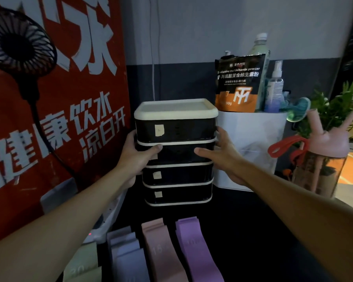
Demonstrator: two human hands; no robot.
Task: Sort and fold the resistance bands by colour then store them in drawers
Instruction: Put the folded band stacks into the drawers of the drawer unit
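Head view, left hand (136,158) and right hand (224,159) gripping drawer unit (177,128) sides, folded bands (159,245) lying in front.

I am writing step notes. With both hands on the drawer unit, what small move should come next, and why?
Probably pull the drawer unit a little nearer. The left hand and right hand hold its sides, all its drawers look shut, and the pink bands and purple bands lie folded in front.
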